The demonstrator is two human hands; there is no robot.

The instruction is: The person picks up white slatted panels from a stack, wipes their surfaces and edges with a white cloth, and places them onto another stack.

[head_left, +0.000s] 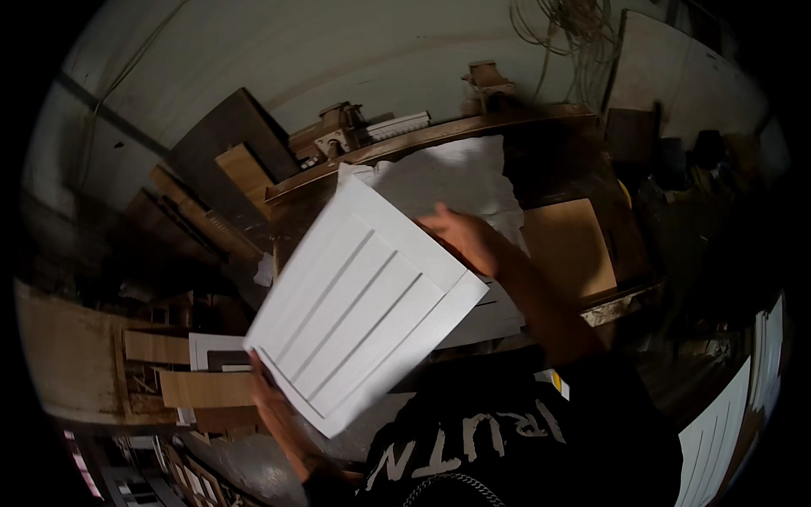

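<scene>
A white grooved cabinet door is held tilted above the workbench, its long grooves running from upper right to lower left. My left hand grips its lower left edge, with the fingers partly behind the panel. My right hand is at the upper right edge, its fingers partly hidden along that side of the door. Beneath the door, a white cloth or sheet covers part of the bench. Another pale grooved panel shows partly under the door.
A brown board lies on the dark workbench at right. Two vises stand along the bench's back edge by the wall. Boards lean at left, wood pieces are stacked lower left, and another white panel stands lower right.
</scene>
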